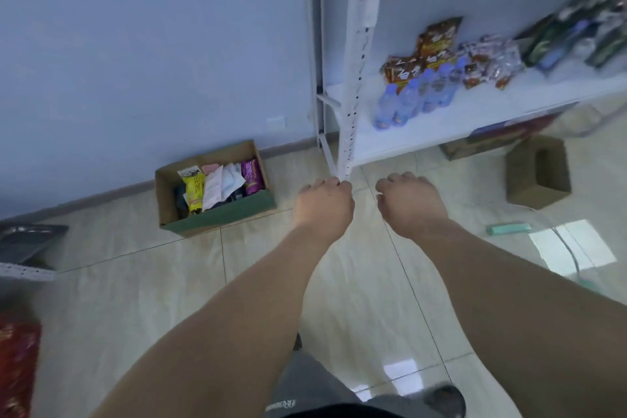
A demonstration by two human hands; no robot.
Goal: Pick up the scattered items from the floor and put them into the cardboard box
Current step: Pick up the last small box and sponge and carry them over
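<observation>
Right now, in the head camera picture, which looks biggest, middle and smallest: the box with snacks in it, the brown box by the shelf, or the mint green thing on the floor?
1. Cardboard box holding packets
2. Brown box
3. Mint green item, clearly smallest

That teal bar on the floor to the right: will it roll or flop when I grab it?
The teal bar looks flat-sided and straight, so it probably stays rigid and won't roll. On glossy tile, it may slide if nudged.
</observation>
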